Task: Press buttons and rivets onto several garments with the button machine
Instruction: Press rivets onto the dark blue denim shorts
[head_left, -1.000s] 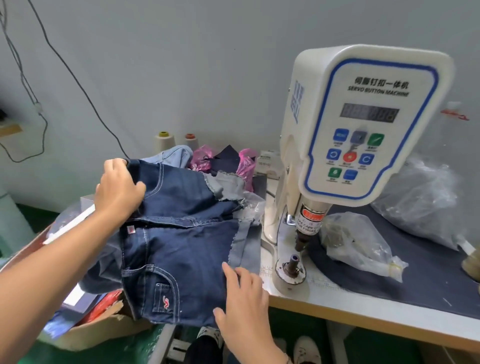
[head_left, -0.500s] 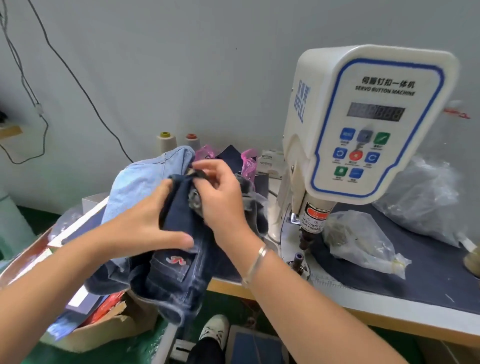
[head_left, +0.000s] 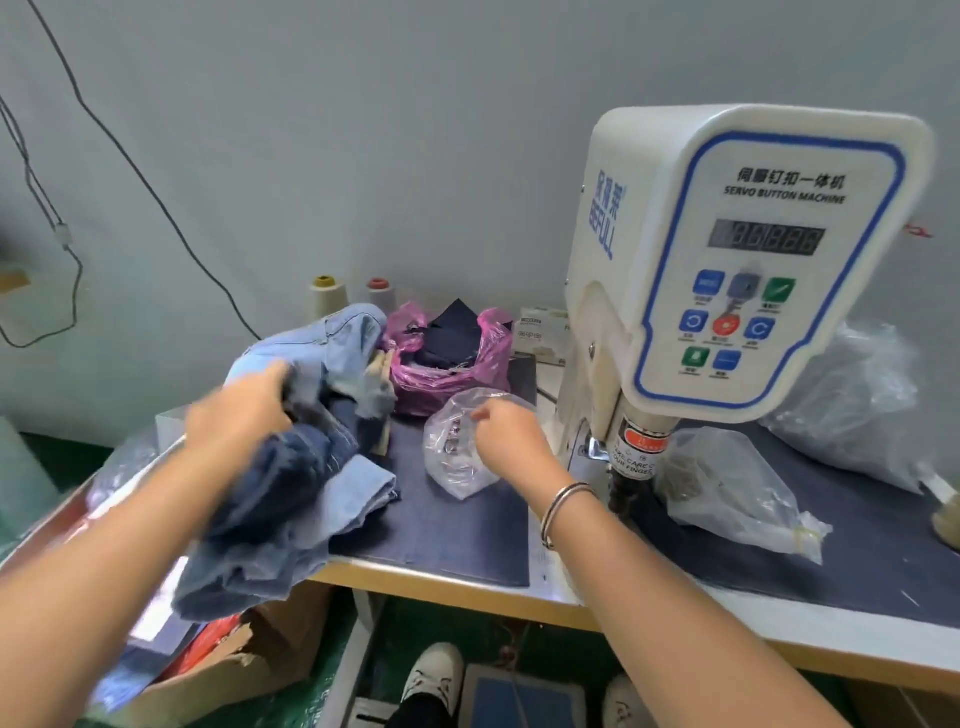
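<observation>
A white servo button machine (head_left: 727, 260) stands at the right of the table. At the left edge lies a heap of denim garments (head_left: 306, 467), dark blue over light blue. My left hand (head_left: 244, 410) grips the top of that heap; it is blurred. My right hand (head_left: 506, 431) reaches into a small clear plastic bag (head_left: 449, 457) holding metal buttons, just left of the machine's press head (head_left: 631, 467). Its fingertips are curled at the bag's mouth; what they hold is not visible.
A pink bag (head_left: 447, 364) with dark cloth and two thread cones (head_left: 328, 296) sit at the back. More clear bags (head_left: 737, 493) lie right of the machine on the dark mat (head_left: 457, 535). A cardboard box (head_left: 234, 670) and a foot pedal (head_left: 519, 696) are on the floor.
The dark denim garment went from spread in both hands to bunched on the left heap. My right hand let go of it and moved right to the small clear bag.
</observation>
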